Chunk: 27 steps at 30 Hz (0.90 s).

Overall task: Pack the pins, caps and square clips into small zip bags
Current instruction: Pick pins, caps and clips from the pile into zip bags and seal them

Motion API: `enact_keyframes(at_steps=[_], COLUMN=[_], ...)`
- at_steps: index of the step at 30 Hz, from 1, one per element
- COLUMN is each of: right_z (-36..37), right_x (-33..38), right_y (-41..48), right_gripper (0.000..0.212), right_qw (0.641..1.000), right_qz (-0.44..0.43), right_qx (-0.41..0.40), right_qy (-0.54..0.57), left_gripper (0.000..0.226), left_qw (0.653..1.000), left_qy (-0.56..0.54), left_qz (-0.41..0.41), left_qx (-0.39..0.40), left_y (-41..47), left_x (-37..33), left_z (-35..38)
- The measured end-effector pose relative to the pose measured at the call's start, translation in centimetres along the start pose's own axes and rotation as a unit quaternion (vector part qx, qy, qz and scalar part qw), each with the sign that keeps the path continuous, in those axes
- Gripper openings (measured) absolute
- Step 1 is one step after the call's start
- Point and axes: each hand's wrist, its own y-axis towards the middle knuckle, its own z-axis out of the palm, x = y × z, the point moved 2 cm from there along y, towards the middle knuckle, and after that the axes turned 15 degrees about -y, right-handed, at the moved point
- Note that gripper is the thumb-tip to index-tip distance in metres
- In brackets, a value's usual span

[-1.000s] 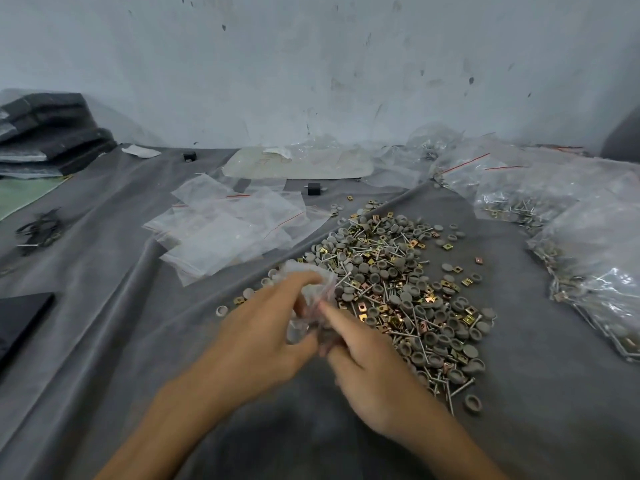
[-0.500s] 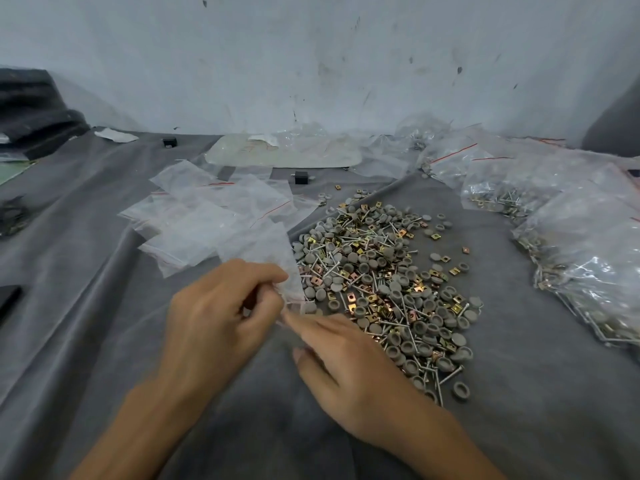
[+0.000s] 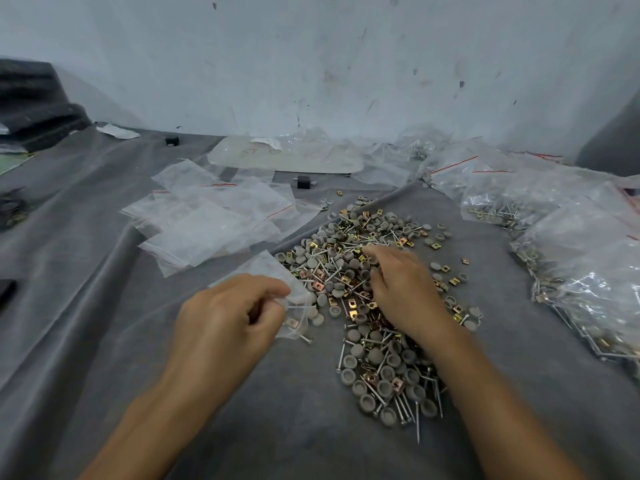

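The small clear plastic zip bag [image 3: 266,268], now pinched by the left hand [image 3: 225,317] alone just beside the heap of grey caps, steel pins and brass square clips [image 3: 381,368], awaits more parts as the right hand [image 3: 398,289], gone from it, curls its fingers into the heap, gripping something or nothing, I cannot tell.

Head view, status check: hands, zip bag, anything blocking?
Left hand pinches small clear zip bag. Right hand on pile of grey caps, pins, brass clips; grasp unclear. Nothing blocking.
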Motion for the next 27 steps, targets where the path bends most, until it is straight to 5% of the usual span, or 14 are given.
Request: enact_keyframes(at_steps=[10,14,19,27], right_z=[0.7,-1.2,-2.9,-2.7], right_x=[0.2,0.8,3.0,6.3], right_y=[-0.6,-2.5,-6.2,-8.1], right_gripper=[0.025,0.022,0.017,0.014], right_qw=[0.999,0.991,0.947,0.925], right_qz=[-0.011,0.020,0.002,-0.076], right_qx=[0.009,-0.037,0.001,-0.001], right_qy=[-0.036,0.124,0.323,0.372], left_gripper=[0.020,0.016,0.013,0.014], left_qw=[0.996,0.995,0.991,0.987], left_qy=[0.004,0.010,-0.034,-0.072], left_qz=[-0.038,-0.039,-0.089,-0.120], left_qx=[0.085,0.094,0.091,0.080], left_y=[-0.2,0.0,0.1,-0.3], left_x=[0.7,1.0,1.5,1.2], left_z=[0.7,0.8,1.2,1.6])
